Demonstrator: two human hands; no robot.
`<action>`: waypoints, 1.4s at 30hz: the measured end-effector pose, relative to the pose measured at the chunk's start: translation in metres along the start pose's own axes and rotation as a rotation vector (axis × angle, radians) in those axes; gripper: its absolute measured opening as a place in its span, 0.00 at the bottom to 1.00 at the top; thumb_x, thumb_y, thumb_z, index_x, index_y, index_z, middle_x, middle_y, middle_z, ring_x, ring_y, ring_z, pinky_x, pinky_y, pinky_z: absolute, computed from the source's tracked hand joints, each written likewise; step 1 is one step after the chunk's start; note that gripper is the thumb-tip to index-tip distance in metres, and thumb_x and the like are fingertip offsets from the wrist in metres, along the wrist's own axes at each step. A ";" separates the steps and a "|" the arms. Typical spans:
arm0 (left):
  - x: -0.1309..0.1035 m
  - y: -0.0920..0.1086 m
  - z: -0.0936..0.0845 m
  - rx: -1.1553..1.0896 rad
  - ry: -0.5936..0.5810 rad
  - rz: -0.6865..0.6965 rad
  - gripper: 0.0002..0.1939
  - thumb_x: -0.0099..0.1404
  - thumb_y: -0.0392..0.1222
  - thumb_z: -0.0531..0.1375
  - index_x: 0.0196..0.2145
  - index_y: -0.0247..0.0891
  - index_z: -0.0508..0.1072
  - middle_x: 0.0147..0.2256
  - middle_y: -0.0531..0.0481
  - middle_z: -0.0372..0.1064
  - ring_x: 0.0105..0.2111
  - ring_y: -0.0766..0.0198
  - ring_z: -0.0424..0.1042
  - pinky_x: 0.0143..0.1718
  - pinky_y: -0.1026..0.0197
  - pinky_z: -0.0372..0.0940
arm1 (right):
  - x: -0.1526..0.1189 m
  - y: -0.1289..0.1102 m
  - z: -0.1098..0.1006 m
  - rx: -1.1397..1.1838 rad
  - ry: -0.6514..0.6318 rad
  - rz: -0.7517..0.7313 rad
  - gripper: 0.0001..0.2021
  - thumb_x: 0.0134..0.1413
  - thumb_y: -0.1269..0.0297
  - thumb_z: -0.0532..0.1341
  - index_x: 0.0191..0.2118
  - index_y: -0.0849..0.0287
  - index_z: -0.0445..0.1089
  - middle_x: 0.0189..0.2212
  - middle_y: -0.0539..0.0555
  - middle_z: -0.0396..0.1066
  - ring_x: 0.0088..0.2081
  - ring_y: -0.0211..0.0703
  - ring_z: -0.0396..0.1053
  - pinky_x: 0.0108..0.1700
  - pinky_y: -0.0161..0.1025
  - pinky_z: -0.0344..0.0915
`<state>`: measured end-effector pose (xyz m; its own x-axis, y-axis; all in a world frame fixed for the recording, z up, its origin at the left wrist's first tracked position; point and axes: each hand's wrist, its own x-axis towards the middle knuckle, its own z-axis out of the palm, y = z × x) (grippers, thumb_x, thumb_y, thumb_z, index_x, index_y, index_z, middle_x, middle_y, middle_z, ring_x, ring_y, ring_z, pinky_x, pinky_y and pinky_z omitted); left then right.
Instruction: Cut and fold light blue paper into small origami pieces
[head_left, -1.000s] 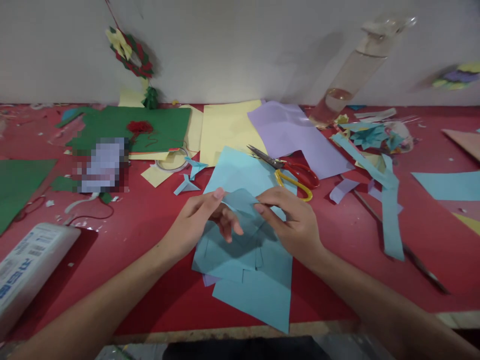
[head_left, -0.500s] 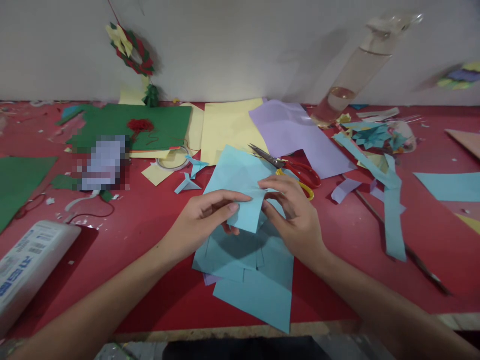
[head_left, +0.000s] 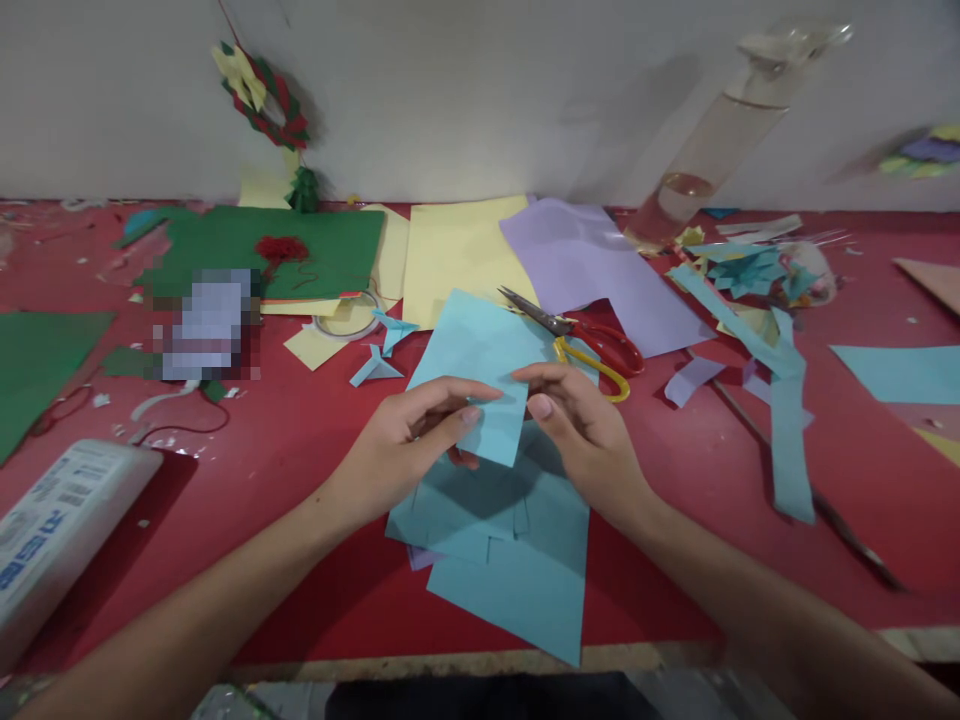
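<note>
A small light-blue paper piece (head_left: 495, 430) is held above larger blue sheets (head_left: 517, 580). My left hand (head_left: 427, 425) pinches its left side between thumb and fingers. At its right edge is my right hand (head_left: 574, 410), the index finger over the upper right corner and the thumb beside the edge; fingers are bent and partly hidden, so whether they grip the paper is unclear. Behind the hands lie scissors (head_left: 551, 318) with red and yellow handles. Two small folded blue pieces (head_left: 376, 368) rest left of the blue sheets.
Green sheet (head_left: 330, 250), yellow sheet (head_left: 465, 255) and purple sheet (head_left: 600, 270) lie at the back. A tape roll (head_left: 349, 320) is left of centre, a white power strip (head_left: 67, 540) far left. Blue strips (head_left: 787, 430) and a spray bottle (head_left: 705, 160) are at the right.
My right thumb has moved up from beside the paper's edge and shows its nail now. My left hand and the held paper have barely moved.
</note>
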<state>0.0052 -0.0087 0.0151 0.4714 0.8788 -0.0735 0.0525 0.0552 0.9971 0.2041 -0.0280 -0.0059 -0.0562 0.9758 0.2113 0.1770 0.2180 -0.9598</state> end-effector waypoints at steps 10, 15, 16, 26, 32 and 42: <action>0.000 -0.001 -0.002 -0.011 0.001 0.023 0.11 0.69 0.44 0.59 0.47 0.44 0.77 0.30 0.55 0.68 0.27 0.71 0.72 0.31 0.69 0.74 | -0.004 -0.003 -0.001 -0.040 -0.037 -0.060 0.07 0.62 0.63 0.61 0.46 0.51 0.72 0.30 0.48 0.71 0.30 0.35 0.71 0.31 0.32 0.71; -0.001 -0.001 -0.001 0.046 0.004 0.026 0.13 0.69 0.45 0.59 0.48 0.44 0.76 0.31 0.53 0.69 0.30 0.69 0.72 0.31 0.69 0.74 | -0.003 -0.003 -0.001 -0.014 -0.028 -0.043 0.08 0.59 0.63 0.64 0.44 0.52 0.72 0.26 0.46 0.71 0.28 0.36 0.73 0.31 0.33 0.72; -0.001 -0.001 -0.001 0.053 -0.001 0.021 0.13 0.69 0.46 0.59 0.49 0.43 0.76 0.33 0.52 0.71 0.31 0.68 0.72 0.31 0.67 0.75 | -0.003 -0.003 -0.001 -0.004 -0.026 -0.036 0.08 0.59 0.63 0.65 0.44 0.52 0.72 0.26 0.46 0.72 0.28 0.36 0.73 0.32 0.34 0.73; 0.000 -0.006 0.003 0.451 -0.054 0.125 0.22 0.68 0.51 0.59 0.58 0.46 0.68 0.50 0.48 0.72 0.43 0.60 0.73 0.39 0.63 0.68 | -0.007 -0.001 0.001 -0.120 -0.015 -0.126 0.08 0.57 0.64 0.66 0.43 0.52 0.72 0.30 0.48 0.76 0.32 0.38 0.76 0.34 0.34 0.73; -0.001 -0.009 0.002 0.578 -0.167 0.194 0.27 0.70 0.53 0.56 0.62 0.42 0.62 0.50 0.45 0.70 0.50 0.57 0.69 0.52 0.56 0.64 | -0.010 -0.002 0.002 -0.285 -0.072 -0.310 0.06 0.59 0.69 0.63 0.42 0.51 0.72 0.32 0.48 0.77 0.32 0.37 0.75 0.34 0.33 0.72; -0.003 -0.008 0.004 0.611 -0.268 0.279 0.23 0.71 0.51 0.55 0.60 0.40 0.64 0.50 0.42 0.70 0.47 0.57 0.70 0.45 0.58 0.65 | -0.009 -0.005 0.001 -0.283 -0.119 -0.408 0.07 0.63 0.66 0.60 0.45 0.51 0.71 0.35 0.49 0.78 0.32 0.37 0.74 0.35 0.35 0.72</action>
<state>0.0066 -0.0133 0.0076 0.7343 0.6712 0.1013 0.3450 -0.4976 0.7958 0.2024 -0.0375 -0.0031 -0.2848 0.8053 0.5200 0.3756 0.5928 -0.7124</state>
